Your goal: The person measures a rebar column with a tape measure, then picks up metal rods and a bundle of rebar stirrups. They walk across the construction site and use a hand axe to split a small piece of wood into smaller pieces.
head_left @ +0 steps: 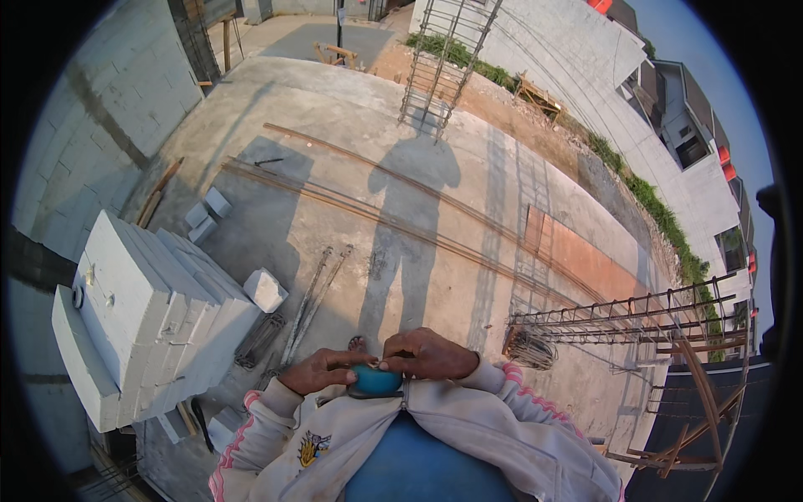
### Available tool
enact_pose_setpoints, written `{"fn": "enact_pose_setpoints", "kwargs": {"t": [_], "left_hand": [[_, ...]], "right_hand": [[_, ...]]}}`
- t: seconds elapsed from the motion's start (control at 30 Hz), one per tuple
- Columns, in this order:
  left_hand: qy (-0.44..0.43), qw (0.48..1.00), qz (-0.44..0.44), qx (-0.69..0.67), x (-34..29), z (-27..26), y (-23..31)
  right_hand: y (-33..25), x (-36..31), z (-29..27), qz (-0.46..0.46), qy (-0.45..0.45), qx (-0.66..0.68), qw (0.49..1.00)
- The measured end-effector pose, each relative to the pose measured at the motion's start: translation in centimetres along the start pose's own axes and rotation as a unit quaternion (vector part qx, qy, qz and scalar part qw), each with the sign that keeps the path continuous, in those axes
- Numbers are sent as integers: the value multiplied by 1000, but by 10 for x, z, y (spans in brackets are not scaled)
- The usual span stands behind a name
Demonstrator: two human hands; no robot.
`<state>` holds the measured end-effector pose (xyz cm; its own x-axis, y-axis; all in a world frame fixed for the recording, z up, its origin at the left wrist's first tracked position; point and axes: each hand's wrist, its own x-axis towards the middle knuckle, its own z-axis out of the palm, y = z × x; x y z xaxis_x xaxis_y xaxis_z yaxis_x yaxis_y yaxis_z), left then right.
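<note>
My left hand [322, 371] and my right hand [428, 355] meet in front of my waist, just beyond the hem of my pale jacket [288, 422]. Each one is closed in a pinch, thumb against forefinger. Whatever sits between the fingertips is too small to make out. Right under them shows a rounded patch of blue cloth [375, 381], similar in colour to my blue shirt [427, 460]. Toes of a foot [357, 343] peek out beyond the hands.
White blocks [167, 326] are stacked at left. Long steel bars [368, 209] cross the concrete floor, and metal rods [314, 301] lie closer. Rebar cages [619, 314] stand at right and far ahead, beside a wooden frame [703, 418] and coiled wire [531, 349].
</note>
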<state>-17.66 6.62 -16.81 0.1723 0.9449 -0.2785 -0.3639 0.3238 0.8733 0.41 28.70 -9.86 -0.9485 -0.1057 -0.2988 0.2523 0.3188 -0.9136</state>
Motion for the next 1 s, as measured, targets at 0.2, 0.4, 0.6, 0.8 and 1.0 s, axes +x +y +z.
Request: {"fn": "enact_pose_setpoints", "kwargs": {"t": [0.2,0.4,0.6,0.8,1.0], "left_hand": [[22,994,-84,72,-13,22,32],[114,988,-10,109,-15,32,28],[131,982,54,126,-14,36,15],[182,952,131,208,0,54,17],[156,908,148,359,3,39,18]], "right_hand": [[-6,-6,17,-79,17,-63,995],[-4,0,18,-93,28,-78,992],[6,1,25,-131,85,-76,985],[4,-11,28,-122,152,-117,974],[9,-23,32,-101,191,-90,972]]}}
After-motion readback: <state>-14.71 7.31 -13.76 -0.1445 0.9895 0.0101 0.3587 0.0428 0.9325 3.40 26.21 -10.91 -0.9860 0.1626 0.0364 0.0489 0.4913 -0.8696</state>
